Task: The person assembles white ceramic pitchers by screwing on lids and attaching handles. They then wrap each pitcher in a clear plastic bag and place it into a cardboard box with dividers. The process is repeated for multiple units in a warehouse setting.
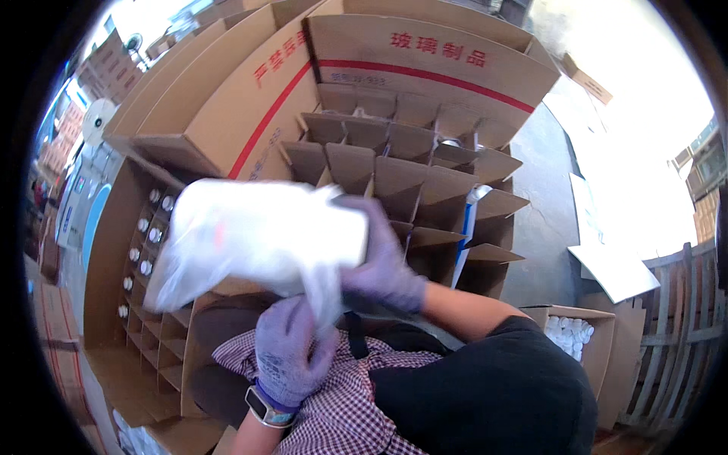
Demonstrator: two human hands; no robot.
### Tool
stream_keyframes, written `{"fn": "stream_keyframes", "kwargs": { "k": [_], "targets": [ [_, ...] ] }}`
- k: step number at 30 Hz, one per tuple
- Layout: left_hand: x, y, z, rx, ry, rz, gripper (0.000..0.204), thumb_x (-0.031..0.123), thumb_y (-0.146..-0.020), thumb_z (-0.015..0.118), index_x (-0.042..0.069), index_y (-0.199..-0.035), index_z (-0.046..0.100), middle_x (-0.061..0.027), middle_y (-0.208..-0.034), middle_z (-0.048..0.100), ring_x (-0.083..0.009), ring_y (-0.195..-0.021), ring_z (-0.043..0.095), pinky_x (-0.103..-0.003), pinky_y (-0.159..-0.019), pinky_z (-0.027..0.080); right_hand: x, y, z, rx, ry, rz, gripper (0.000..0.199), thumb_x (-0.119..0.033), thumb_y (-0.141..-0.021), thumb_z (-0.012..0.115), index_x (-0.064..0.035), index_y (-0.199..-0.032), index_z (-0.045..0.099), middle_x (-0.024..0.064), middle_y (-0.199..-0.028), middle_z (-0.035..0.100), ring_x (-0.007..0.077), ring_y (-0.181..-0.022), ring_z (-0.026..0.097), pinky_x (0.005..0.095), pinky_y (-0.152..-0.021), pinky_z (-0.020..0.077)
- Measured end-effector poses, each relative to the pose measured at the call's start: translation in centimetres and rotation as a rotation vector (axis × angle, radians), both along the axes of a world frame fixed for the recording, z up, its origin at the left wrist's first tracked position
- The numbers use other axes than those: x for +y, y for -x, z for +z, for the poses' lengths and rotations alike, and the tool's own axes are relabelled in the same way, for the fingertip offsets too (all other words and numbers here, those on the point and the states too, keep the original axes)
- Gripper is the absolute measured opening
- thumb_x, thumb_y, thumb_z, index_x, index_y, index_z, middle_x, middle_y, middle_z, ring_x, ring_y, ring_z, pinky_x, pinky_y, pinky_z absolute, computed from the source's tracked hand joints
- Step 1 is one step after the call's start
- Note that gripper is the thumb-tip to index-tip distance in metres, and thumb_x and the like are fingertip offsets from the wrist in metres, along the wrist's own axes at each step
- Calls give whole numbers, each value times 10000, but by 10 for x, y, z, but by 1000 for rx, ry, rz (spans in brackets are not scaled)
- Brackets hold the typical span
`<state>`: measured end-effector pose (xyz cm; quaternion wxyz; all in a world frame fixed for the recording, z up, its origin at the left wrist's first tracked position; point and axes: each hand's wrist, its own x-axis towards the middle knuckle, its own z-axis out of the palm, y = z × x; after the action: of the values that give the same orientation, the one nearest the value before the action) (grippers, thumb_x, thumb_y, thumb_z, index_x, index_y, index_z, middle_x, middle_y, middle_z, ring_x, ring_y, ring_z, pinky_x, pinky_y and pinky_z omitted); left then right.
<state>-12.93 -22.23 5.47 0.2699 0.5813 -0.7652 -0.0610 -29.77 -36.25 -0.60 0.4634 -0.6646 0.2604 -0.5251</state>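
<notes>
A bulky white object in a thin, see-through plastic bag point(262, 231) is held up in front of me, smeared by motion. My right hand point(383, 265), in a grey-purple glove, grips its right end. Below it, my left hand point(294, 353) wears a matching glove and has its fingers closed on a gathered, hanging part of the bag. Past the bag stands a large open carton point(425, 68) with cardboard dividers point(394, 182). A white and blue item point(470, 227) stands in one of its right-hand cells.
At left, another divided carton point(98, 356) holds several white-capped bottles point(144, 243). A small box of white caps point(569, 334) sits at lower right, near a slatted wooden pallet point(679, 334). White sheets point(614, 269) lie on the grey floor point(542, 182).
</notes>
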Motion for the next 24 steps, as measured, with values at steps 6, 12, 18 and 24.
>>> {"fn": "stream_keyframes", "kwargs": {
  "k": [6, 12, 18, 24],
  "targets": [
    [21, -51, -29, 40, -201, 146, 407, 159, -818, 705, 29, -1200, 657, -184, -1260, 633, -372, -1166, 592, -442, -1032, 449, -65, 195, 16, 64, -71, -528, 728, -233, -736, 861, -108, -1347, 486, 127, -1238, 576, 251, -1145, 600, 414, -924, 560],
    [80, -150, -50, 131, -218, 467, 306, 59, -889, 624, -12, -1187, 644, -192, -1181, 628, -346, -1132, 611, -400, -973, 486, -95, 316, 13, 399, -159, -787, 684, -207, -713, 849, -118, -1311, 529, 141, -1105, 661, 234, -963, 688, 324, -688, 612],
    [111, -178, -53, 248, -144, 605, 341, 14, -899, 591, -34, -1237, 608, -179, -1181, 610, -301, -1133, 609, -364, -974, 481, -169, 305, -39, 628, -259, -749, 716, -343, -659, 844, -86, -1265, 563, 183, -1046, 680, 296, -912, 700, 409, -763, 582],
    [170, -188, -38, 183, -164, 743, 312, 7, -907, 595, -38, -1215, 616, -164, -1182, 625, -301, -1160, 601, -376, -1024, 460, -274, 231, -120, 1201, -344, -634, 875, -548, -700, 748, -94, -1406, 498, 244, -1335, 611, 419, -1214, 608, 459, -1036, 486]
  ]
}}
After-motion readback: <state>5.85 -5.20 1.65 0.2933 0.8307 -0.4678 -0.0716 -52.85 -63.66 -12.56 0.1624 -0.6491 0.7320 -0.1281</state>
